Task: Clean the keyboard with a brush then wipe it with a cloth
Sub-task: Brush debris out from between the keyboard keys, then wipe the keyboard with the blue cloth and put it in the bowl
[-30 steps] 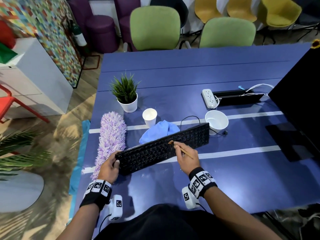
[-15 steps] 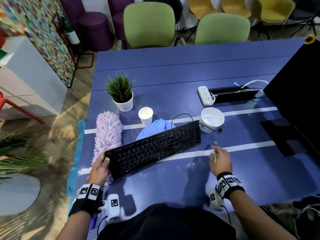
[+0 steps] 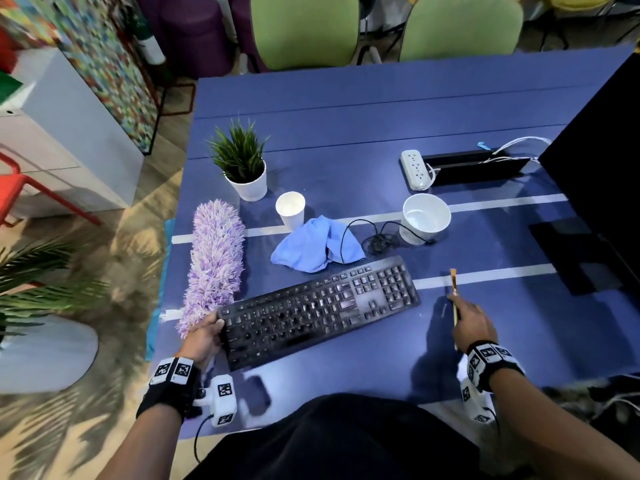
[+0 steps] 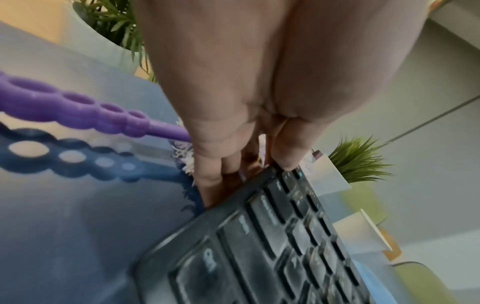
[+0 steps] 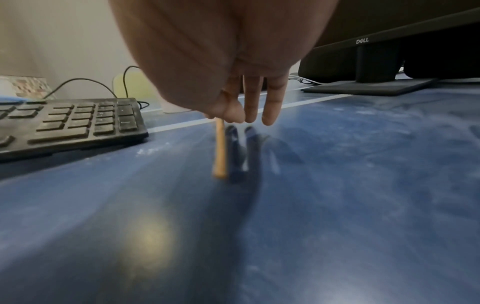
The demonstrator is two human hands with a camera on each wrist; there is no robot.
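A dusty black keyboard (image 3: 318, 306) lies slanted across the blue table (image 3: 346, 109). My left hand (image 3: 211, 332) grips its left end, thumb on the top edge and fingers (image 4: 207, 181) under the keyboard (image 4: 259, 246). Just right of the keyboard, my right hand (image 3: 457, 304) pinches a thin wooden brush (image 3: 453, 289) with its bristles pointing away from me. In the right wrist view the brush handle (image 5: 220, 150) hangs just above the table, beside the keyboard's number pad (image 5: 72, 121). A crumpled blue cloth (image 3: 317, 249) lies behind the keyboard.
A purple fluffy duster (image 3: 214, 261) lies by the left hand, its handle (image 4: 78, 111) toward me. Behind are a potted plant (image 3: 242, 168), a paper cup (image 3: 290, 209), a white bowl (image 3: 426, 218) and a power strip (image 3: 415, 169). A black monitor (image 3: 595, 168) stands at right.
My right hand has carried the brush off the keys to the table right of the keyboard. My left hand has kept hold of the keyboard's left end.
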